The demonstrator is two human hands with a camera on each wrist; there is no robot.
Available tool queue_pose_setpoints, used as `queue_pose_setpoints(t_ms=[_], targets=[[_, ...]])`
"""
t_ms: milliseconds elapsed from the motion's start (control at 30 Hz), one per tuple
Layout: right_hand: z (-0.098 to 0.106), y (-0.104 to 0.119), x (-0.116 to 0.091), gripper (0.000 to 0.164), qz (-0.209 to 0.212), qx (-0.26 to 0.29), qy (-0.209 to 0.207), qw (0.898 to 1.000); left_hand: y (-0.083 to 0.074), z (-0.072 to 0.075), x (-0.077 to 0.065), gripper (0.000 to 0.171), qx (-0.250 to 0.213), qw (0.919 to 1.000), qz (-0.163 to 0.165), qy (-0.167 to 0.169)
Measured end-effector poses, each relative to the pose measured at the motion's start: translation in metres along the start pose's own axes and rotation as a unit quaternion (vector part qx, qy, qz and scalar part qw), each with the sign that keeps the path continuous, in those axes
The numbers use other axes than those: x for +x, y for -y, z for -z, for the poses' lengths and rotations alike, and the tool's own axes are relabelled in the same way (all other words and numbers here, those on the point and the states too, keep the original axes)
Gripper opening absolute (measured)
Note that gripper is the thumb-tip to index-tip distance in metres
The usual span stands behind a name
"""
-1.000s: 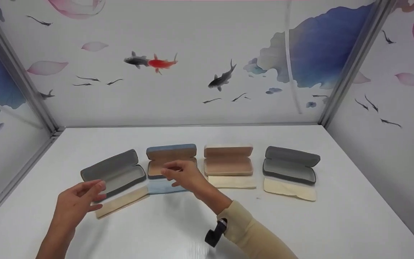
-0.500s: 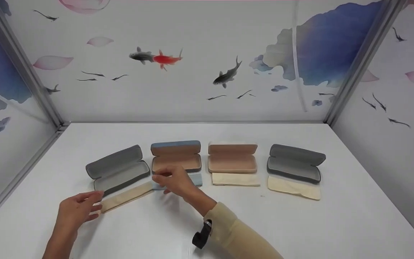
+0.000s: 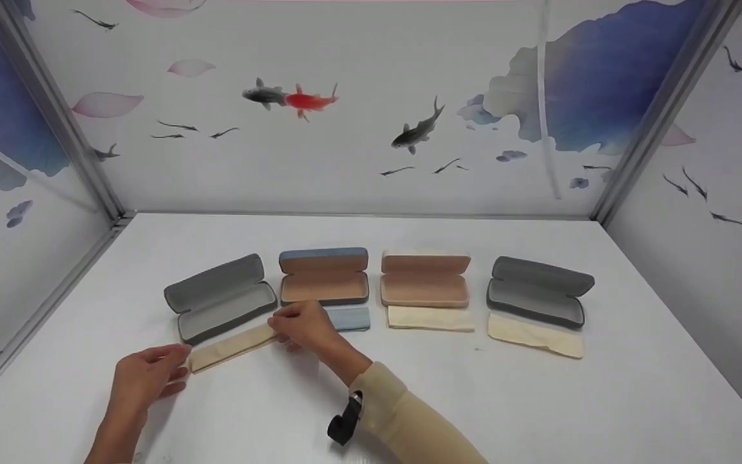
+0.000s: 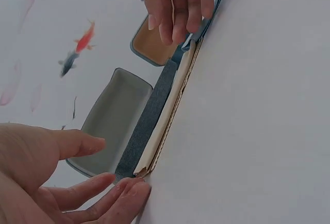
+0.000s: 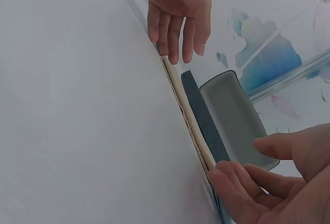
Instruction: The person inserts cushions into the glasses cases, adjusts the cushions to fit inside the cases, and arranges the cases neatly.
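Note:
A folded beige cloth (image 3: pixel 232 347) lies on the table along the front of an open grey glasses case (image 3: pixel 229 312). My left hand (image 3: pixel 145 379) is at the cloth's left end. In the left wrist view, the fingertips are right at that end and the thumb (image 4: pixel 85 144) stands apart from them. At the opposite end is my right hand (image 3: pixel 310 330), partly covering a folded blue cloth (image 3: pixel 350 319). The right wrist view has its fingers (image 5: pixel 229 180) touching the beige cloth's end, thumb apart. Neither hand grips anything.
An open blue glasses case (image 3: pixel 324 287) stands behind the blue cloth. Farther right are an open pink-lined case (image 3: pixel 425 290) with a cream cloth (image 3: pixel 431 318), then another grey case (image 3: pixel 536 303) with a cream cloth (image 3: pixel 535 336). Printed panels wall the table (image 3: pixel 538 406).
Both hands have come down to the beige cloth's ends. My right hand has moved left off the blue case's front. The head view has shifted slightly; the cases stay put.

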State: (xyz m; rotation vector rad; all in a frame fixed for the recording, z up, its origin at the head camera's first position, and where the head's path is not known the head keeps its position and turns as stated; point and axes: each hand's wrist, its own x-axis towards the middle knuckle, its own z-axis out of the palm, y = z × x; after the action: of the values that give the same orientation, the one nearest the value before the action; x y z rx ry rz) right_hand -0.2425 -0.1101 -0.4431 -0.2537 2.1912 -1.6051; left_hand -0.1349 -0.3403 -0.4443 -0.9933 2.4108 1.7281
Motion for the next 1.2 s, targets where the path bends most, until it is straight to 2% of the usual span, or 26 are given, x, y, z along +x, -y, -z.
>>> queue_pose_setpoints(t_ms=[333, 467, 700, 833, 1067, 1200], targets=[[-0.001, -0.005, 0.008, 0.021, 0.003, -0.008, -0.015, 1.0, 0.0, -0.001, 0.0, 0.062, 0.003, 1.0, 0.008, 0.002], [-0.003, -0.004, 0.011, 0.023, 0.003, -0.029, -0.023, 0.999, 0.0, -0.001, 0.002, 0.06, 0.002, 1.0, 0.005, -0.001], [-0.01, -0.002, 0.016, 0.015, 0.014, -0.082, -0.042, 0.996, 0.003, -0.004, 0.006, 0.052, 0.01, 0.9999, -0.002, -0.006], [-0.013, -0.003, 0.016, 0.024, 0.027, -0.103, -0.06, 0.993, 0.005, -0.006, 0.006, 0.049, 0.023, 0.9997, -0.008, -0.009], [-0.012, -0.003, 0.016, 0.004, 0.027, -0.104, -0.067, 0.992, 0.006, -0.007, 0.006, 0.042, 0.04, 0.999, -0.017, -0.009], [-0.011, -0.001, 0.016, 0.003, 0.025, -0.117, -0.07, 0.99, 0.004, -0.008, 0.005, 0.035, 0.054, 0.9982, -0.022, -0.012]])
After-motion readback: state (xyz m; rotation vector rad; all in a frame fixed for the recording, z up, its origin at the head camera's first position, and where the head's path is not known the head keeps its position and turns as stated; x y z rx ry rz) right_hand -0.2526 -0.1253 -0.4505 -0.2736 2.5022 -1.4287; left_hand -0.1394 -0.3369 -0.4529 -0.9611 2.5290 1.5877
